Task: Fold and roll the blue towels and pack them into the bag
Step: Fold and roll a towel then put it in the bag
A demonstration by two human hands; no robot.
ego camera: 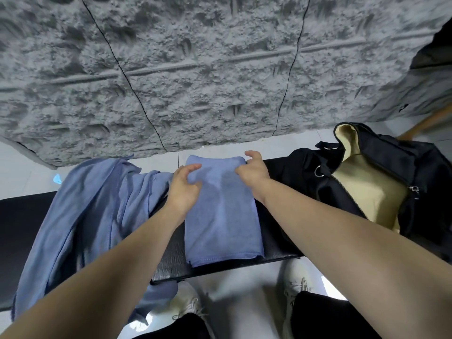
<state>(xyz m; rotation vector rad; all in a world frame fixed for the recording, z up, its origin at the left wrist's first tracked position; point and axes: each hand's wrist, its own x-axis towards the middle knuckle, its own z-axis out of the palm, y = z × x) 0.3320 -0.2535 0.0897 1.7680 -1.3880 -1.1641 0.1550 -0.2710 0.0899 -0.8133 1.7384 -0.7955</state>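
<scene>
Fingers (193, 167) of the left hand (183, 189) and of the right hand (253, 171) are curling onto the far end of the folded towel (222, 216), pinching its corners. The towel is lying lengthwise across the black desk (168, 263), between the loose towels (93, 211) and the open bag (367, 187).

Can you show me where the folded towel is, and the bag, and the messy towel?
folded towel (221, 216): head view, middle of its top.
bag (303, 167): head view, black outer side.
messy towel (93, 204): head view, middle of the heap.
</scene>
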